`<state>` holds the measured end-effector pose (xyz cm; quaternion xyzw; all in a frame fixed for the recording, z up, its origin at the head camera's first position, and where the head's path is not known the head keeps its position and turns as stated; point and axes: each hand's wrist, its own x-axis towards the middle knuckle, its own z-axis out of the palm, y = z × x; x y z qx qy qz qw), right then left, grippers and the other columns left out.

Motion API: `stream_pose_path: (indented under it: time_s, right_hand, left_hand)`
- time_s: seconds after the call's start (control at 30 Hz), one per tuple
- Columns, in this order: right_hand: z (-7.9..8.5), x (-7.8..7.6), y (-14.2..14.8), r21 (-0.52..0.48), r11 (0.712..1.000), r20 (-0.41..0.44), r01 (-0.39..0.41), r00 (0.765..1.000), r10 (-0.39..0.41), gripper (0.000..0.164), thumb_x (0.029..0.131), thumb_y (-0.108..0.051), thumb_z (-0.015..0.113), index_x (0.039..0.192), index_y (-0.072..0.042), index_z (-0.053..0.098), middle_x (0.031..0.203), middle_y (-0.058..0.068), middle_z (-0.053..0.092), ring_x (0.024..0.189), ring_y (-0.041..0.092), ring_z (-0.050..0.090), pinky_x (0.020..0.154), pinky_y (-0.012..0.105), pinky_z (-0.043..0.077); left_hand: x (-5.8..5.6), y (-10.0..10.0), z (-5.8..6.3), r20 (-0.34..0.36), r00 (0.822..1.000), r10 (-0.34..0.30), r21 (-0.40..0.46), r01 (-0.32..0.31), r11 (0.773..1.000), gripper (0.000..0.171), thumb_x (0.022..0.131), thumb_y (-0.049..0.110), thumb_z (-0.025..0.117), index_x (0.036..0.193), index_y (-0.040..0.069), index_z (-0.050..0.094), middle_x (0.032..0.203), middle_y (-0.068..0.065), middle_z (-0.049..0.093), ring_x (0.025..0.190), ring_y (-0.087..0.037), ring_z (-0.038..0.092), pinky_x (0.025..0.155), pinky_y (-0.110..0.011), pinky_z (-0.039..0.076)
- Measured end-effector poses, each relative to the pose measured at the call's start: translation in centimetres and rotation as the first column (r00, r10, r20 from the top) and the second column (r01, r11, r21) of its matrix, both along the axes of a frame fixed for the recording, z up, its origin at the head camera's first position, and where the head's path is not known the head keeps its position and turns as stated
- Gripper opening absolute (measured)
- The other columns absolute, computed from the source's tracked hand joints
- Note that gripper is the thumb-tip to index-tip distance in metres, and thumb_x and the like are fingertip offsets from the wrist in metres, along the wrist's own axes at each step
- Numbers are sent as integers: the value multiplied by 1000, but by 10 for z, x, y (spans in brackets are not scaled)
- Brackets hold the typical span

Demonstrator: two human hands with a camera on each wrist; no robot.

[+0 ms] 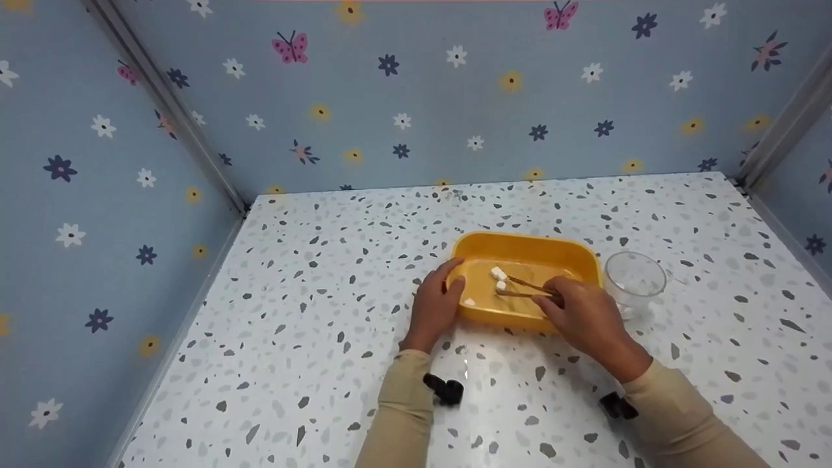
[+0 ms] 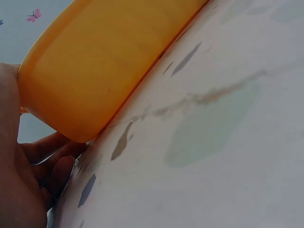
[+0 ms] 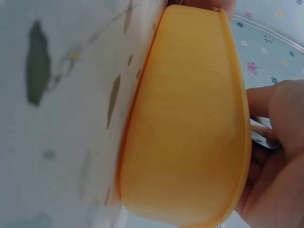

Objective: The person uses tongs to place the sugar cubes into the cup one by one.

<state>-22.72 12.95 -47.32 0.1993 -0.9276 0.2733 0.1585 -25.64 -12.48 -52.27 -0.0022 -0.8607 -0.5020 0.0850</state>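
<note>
Pinches tweezers (image 1: 528, 283) in the right hand (image 1: 588, 318) and, with the left hand (image 1: 434, 299), grips the yellow tray (image 1: 526, 243), right of frame centre (just beside a glass container (image 1: 638, 299), farther right); holds their tips near white pieces (image 1: 498, 273) inside.

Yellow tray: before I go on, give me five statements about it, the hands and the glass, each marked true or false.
1. The right hand holds tongs. True.
2. The left hand is holding the glass. False: it grips the left end of the tray.
3. The glass stands to the right of the tray. True.
4. The tray lies upside down. False: its open side faces up.
5. The tray has no white pieces in it. False: white pieces lie inside it.
</note>
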Motion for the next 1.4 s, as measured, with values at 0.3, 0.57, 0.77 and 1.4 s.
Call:
stream_pose_path:
  time_s: [0.3, 0.57, 0.77, 1.4]
  right_hand:
    - [1, 0, -2, -13, 1000, 11, 13, 1000, -13, 15, 90, -22, 76, 93, -7, 73, 70, -2, 59, 60, 15, 48, 55, 32, 39]
    - [-1, 0, -1, -18, 1000, 8, 1, 1000, -1, 13, 91, -20, 76, 94, -7, 75, 71, -2, 60, 60, 15, 49, 57, 33, 42]
    - [0, 0, 0, -17, 1000, -4, -13, 1000, 13, 11, 91, -19, 76, 91, -8, 74, 71, -3, 61, 59, 14, 49, 56, 33, 42]
    - [-2, 0, 0, -26, 1000, -57, -15, 998, 13, 10, 90, -16, 76, 85, -9, 71, 67, -4, 59, 54, 12, 46, 50, 30, 40]
  left_hand:
    - [-2, 0, 2, -11, 1000, -3, -30, 3, 1000, 42, 100, 33, 54, 141, 30, 58, 127, -2, 63, 108, -18, 57, 97, -40, 44]
    - [-2, 0, 0, -11, 1000, 1, -26, -1, 1000, 41, 99, 33, 54, 140, 30, 60, 123, -1, 64, 102, -17, 56, 94, -39, 44]
    - [-1, 0, 1, -8, 1000, 2, -19, -2, 1000, 42, 99, 33, 54, 140, 29, 59, 126, -2, 63, 107, -17, 57, 97, -39, 44]
    - [0, 0, 0, -12, 1000, -5, -20, 5, 1000, 41, 99, 32, 54, 140, 28, 60, 129, -3, 63, 113, -19, 57, 100, -41, 43]
